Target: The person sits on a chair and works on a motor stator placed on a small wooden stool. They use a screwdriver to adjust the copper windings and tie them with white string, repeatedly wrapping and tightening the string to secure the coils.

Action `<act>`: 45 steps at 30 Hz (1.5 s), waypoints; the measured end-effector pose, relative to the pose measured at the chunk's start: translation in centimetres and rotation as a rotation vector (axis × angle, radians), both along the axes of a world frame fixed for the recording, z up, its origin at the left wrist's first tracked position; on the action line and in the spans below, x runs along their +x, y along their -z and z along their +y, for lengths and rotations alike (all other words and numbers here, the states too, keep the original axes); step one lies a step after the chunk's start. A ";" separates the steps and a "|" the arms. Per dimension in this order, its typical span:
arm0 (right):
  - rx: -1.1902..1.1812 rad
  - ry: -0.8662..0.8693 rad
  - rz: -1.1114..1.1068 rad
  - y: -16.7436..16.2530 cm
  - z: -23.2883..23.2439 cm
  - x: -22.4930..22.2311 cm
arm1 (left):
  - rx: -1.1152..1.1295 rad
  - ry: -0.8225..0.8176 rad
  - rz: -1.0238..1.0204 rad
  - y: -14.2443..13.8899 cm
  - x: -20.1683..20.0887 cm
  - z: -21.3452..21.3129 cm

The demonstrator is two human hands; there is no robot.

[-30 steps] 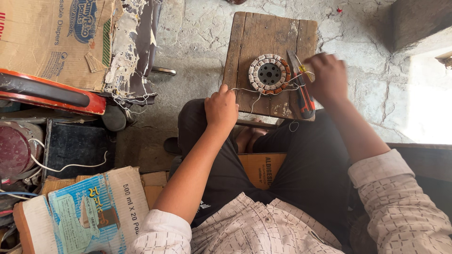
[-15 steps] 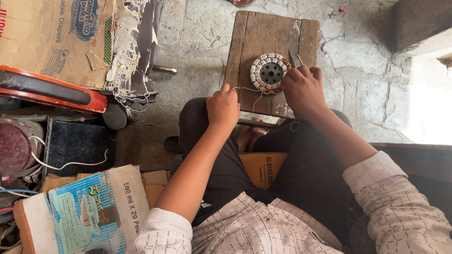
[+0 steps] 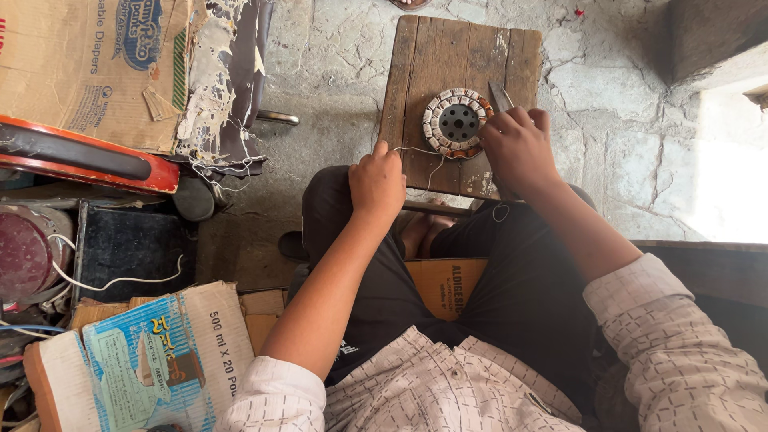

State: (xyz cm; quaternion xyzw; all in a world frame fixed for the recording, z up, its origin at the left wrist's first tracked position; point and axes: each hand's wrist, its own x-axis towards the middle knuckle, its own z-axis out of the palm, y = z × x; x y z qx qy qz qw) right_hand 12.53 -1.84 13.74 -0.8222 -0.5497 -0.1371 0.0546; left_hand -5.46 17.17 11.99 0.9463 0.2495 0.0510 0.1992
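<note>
Left hand fisted, pinching thread; right hand curled beside stator.

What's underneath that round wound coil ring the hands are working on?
The coil ring lies flat on a small wooden board set on the stone floor. The right hand covers the board's near right part; what lies beneath the board is hidden.

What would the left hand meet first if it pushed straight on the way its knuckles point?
Probably the near edge of the wooden board: the left hand sits just short of it, pinching a thin string. Height above the board is unclear.
</note>
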 end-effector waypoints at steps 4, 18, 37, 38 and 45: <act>-0.080 0.025 -0.095 -0.1 0.2 -0.6 | -0.005 -0.006 0.008 -0.1 -0.1 0.0; -0.439 0.833 -0.178 3.0 -8.2 12.4 | 0.000 -0.008 0.008 0.4 -0.1 0.2; -0.081 -0.107 -0.048 -3.8 0.4 -1.2 | 0.001 -0.007 0.006 -0.4 -0.1 -0.2; -0.092 -0.103 -0.064 -3.6 0.4 -1.3 | 0.000 -0.005 0.002 -0.5 -0.1 -0.2; -0.332 -0.041 0.189 -4.2 0.6 -1.8 | 0.007 -0.008 0.008 0.0 0.1 0.0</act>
